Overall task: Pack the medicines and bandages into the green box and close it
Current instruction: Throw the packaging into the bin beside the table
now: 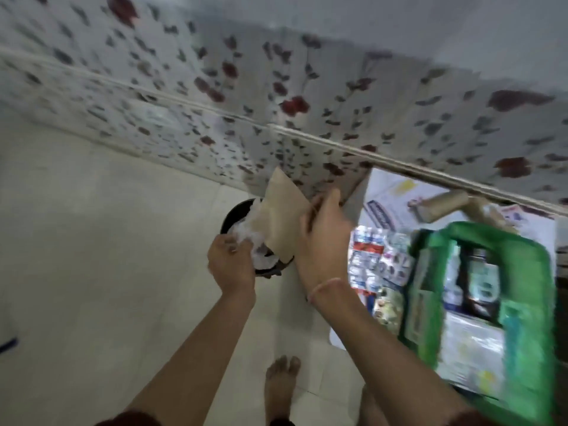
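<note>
The open green box (534, 272) lies at the right on a paper-covered table, with packets and a dark bottle inside it. Blister packs and small medicine cartons (378, 262) lie beside the box, on its left. My right hand (322, 241) is shut on a brown paper bag (282, 219), held over a black bin (236, 216) on the floor. My left hand (229, 262) grips crumpled white plastic (258, 241) at the bin's rim. The whole view is blurred by motion.
A flowered cloth (276, 96) hangs along the back and over the table edge. Cardboard tubes (442, 204) lie behind the box. The floor is pale tile (92, 272), and my bare foot (281, 385) stands on it near the table.
</note>
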